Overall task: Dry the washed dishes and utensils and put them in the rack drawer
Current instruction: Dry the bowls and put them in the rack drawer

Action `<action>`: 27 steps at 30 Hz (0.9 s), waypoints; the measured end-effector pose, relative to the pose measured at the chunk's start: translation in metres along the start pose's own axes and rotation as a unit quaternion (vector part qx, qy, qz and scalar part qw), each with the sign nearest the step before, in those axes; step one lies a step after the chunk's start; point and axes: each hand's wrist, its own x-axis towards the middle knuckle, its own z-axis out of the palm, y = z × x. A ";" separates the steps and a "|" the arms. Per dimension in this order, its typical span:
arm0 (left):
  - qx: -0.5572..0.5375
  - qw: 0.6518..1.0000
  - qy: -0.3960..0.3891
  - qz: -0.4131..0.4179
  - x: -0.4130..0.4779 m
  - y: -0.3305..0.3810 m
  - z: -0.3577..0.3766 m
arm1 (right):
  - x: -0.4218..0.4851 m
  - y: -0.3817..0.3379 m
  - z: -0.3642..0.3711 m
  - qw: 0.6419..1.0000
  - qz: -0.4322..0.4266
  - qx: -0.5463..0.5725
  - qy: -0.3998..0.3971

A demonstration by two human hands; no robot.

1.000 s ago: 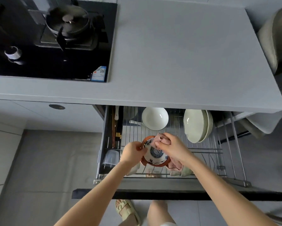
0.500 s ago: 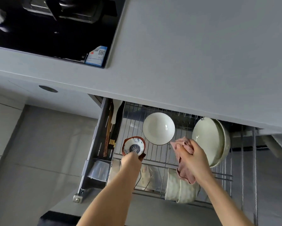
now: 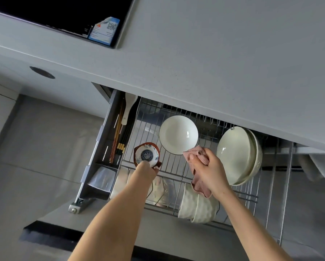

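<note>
Holding bowl (image 3: 147,155) over rack (image 3: 170,163), left grip (image 3: 145,170) closed on its edge for stowing; right grip (image 3: 209,170) bunches cloth (image 3: 200,186) clear, drying apparently done.

Just the one camera here, wide-angle, worn on the head. It looks steeply down and a bit forward, over the front edge of the counter (image 3: 214,53) and into the pulled-out rack drawer (image 3: 109,129). Counter fills 12 to 2 o'clock, a corner of the hob (image 3: 54,10) sits at 11, floor (image 3: 35,147) at 9. It's close in: both forearms enter from 6 o'clock, with the left hand (image 3: 145,169) and right hand (image 3: 208,170) near centre.
</note>
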 end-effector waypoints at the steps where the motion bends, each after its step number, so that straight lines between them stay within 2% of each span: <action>1: -0.005 1.000 0.002 -0.014 -0.003 0.002 -0.004 | 0.000 -0.003 0.000 1.000 -0.004 0.000 -0.004; 2: -0.007 1.000 0.015 -0.027 -0.006 0.004 -0.006 | -0.001 -0.006 0.000 1.000 -0.008 -0.002 -0.008; 5: 0.048 0.999 -0.013 -0.002 -0.037 0.012 -0.015 | -0.006 -0.021 0.000 1.000 -0.018 -0.001 -0.022; 9: 0.021 0.999 0.004 -0.040 -0.062 0.027 -0.038 | -0.021 -0.049 0.001 0.998 -0.041 0.013 -0.044; 14: -0.021 0.998 -0.054 -0.037 -0.122 0.050 -0.083 | -0.048 -0.102 0.017 0.990 -0.069 0.065 -0.107; 19: -0.042 0.992 -0.094 0.070 -0.175 0.094 -0.159 | -0.083 -0.180 0.064 0.969 -0.135 0.083 -0.190; 21: -0.037 0.985 -0.091 0.140 -0.192 0.116 -0.199 | -0.102 -0.212 0.095 0.961 -0.159 0.078 -0.213; 24: 0.001 0.950 -0.028 0.311 -0.207 0.151 -0.276 | -0.138 -0.258 0.152 0.947 -0.194 0.073 -0.245; 27: -0.004 0.916 0.039 0.400 -0.221 0.182 -0.375 | -0.182 -0.300 0.221 0.935 -0.217 0.067 -0.272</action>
